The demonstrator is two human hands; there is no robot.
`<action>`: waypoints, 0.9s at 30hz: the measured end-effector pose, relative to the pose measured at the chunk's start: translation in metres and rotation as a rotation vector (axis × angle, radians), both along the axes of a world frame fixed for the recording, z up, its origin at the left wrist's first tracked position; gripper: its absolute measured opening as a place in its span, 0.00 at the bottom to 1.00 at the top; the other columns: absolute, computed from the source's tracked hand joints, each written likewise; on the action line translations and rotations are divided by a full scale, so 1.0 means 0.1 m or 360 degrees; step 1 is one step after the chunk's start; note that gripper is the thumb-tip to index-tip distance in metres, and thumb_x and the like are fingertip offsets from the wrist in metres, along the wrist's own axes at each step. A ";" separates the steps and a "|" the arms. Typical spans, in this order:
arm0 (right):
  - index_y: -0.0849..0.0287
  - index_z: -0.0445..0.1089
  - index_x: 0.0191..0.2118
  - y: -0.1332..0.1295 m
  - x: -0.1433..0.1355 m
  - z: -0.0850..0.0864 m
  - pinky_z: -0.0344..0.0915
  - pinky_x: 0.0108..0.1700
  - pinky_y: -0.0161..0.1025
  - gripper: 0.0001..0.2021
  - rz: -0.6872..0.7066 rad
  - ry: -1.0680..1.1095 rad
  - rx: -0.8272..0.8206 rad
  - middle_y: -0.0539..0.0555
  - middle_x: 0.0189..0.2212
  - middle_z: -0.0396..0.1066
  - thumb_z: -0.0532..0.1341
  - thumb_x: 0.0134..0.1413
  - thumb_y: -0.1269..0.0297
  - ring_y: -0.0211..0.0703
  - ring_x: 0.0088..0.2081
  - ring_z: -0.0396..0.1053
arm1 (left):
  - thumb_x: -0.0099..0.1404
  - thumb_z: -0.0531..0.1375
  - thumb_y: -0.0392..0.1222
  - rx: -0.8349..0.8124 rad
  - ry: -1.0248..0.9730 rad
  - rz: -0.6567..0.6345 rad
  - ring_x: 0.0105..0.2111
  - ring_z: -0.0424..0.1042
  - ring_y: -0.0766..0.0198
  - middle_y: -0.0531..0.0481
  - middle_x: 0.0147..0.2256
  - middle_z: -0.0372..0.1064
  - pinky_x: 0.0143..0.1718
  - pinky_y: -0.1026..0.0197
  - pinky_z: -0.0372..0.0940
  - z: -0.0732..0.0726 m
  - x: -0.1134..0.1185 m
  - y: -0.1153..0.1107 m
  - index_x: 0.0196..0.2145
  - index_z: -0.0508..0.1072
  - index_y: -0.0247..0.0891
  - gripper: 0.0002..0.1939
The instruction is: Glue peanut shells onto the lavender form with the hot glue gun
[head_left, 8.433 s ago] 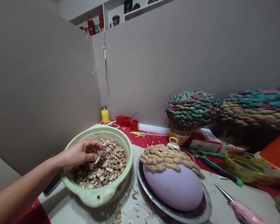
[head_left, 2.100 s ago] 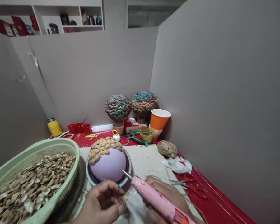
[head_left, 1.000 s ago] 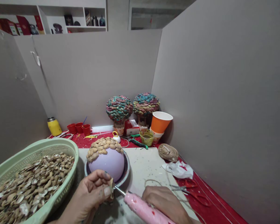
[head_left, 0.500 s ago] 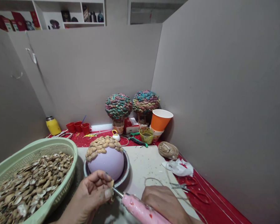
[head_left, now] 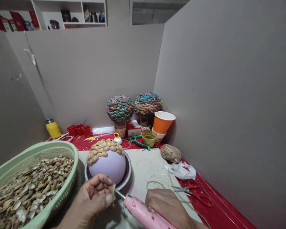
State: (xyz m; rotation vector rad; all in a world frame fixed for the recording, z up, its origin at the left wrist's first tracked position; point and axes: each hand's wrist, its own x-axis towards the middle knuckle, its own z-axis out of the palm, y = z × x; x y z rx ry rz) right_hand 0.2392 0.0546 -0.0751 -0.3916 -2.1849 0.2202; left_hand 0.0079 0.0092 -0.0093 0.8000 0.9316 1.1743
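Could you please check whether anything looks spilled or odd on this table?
Small scraps are scattered over the pale board, as if dropped. A yellow patch near the red cups might be spilled paint; I cannot tell. The purple ball looks intact.

A pale tan peanut shell (head_left: 113, 194), mostly hidden, stands edge-up, pinched between thumb and fingers of the left grip (head_left: 92, 197). The glue gun (head_left: 143, 212), glossy pink with red specks, slants up and leftward in the right grip (head_left: 168, 206), its rear cut off by the lower edge. Its bare silver nozzle (head_left: 119, 194) meets the shell's right side; actual contact cannot be told.
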 end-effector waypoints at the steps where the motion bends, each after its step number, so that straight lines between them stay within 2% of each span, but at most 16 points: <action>1: 0.55 0.66 0.27 0.00 0.00 0.00 0.52 0.22 0.37 0.18 -0.0008 -0.0003 0.0019 0.49 0.18 0.63 0.55 0.63 0.49 0.38 0.20 0.61 | 0.46 0.74 0.40 0.0001 0.0001 0.0007 0.27 0.63 0.68 0.52 0.28 0.68 0.32 0.65 0.61 0.00 0.00 0.00 0.33 0.74 0.36 0.17; 5: 0.55 0.65 0.27 0.00 -0.01 0.02 0.51 0.23 0.38 0.19 -0.0053 -0.0074 0.0092 0.49 0.18 0.62 0.52 0.65 0.50 0.39 0.19 0.60 | 0.46 0.74 0.40 -0.0012 -0.0010 0.0024 0.28 0.63 0.68 0.52 0.28 0.68 0.32 0.65 0.60 0.02 0.01 -0.01 0.33 0.74 0.36 0.17; 11: 0.56 0.59 0.24 0.00 -0.03 0.10 0.44 0.21 0.39 0.26 -0.0140 -0.0196 0.0278 0.48 0.15 0.58 0.40 0.69 0.48 0.37 0.18 0.55 | 0.44 0.75 0.40 -0.0010 -0.0031 0.0029 0.29 0.64 0.68 0.52 0.29 0.70 0.33 0.66 0.60 0.00 0.00 -0.01 0.33 0.75 0.36 0.18; 15: 0.56 0.54 0.21 0.00 -0.06 0.14 0.43 0.21 0.39 0.26 -0.0183 -0.0146 0.0319 0.47 0.14 0.54 0.40 0.70 0.51 0.36 0.17 0.52 | 0.45 0.74 0.39 0.0015 -0.0040 0.0009 0.27 0.64 0.69 0.52 0.28 0.70 0.32 0.67 0.60 -0.02 -0.01 0.01 0.33 0.75 0.36 0.18; 21: 0.58 0.58 0.21 -0.01 -0.07 0.18 0.44 0.23 0.38 0.26 -0.0256 -0.0161 0.0494 0.47 0.16 0.56 0.41 0.71 0.56 0.35 0.18 0.54 | 0.46 0.74 0.39 0.0031 -0.0083 -0.0028 0.28 0.65 0.69 0.52 0.28 0.70 0.33 0.66 0.61 -0.01 -0.01 0.00 0.34 0.74 0.36 0.18; 27: 0.58 0.54 0.19 -0.03 -0.13 0.29 0.43 0.22 0.37 0.28 -0.0298 -0.0034 0.0519 0.46 0.14 0.53 0.37 0.72 0.60 0.35 0.17 0.50 | 0.48 0.73 0.39 0.0049 -0.0060 -0.0044 0.28 0.65 0.68 0.51 0.29 0.70 0.33 0.64 0.62 -0.01 -0.01 0.01 0.35 0.74 0.37 0.18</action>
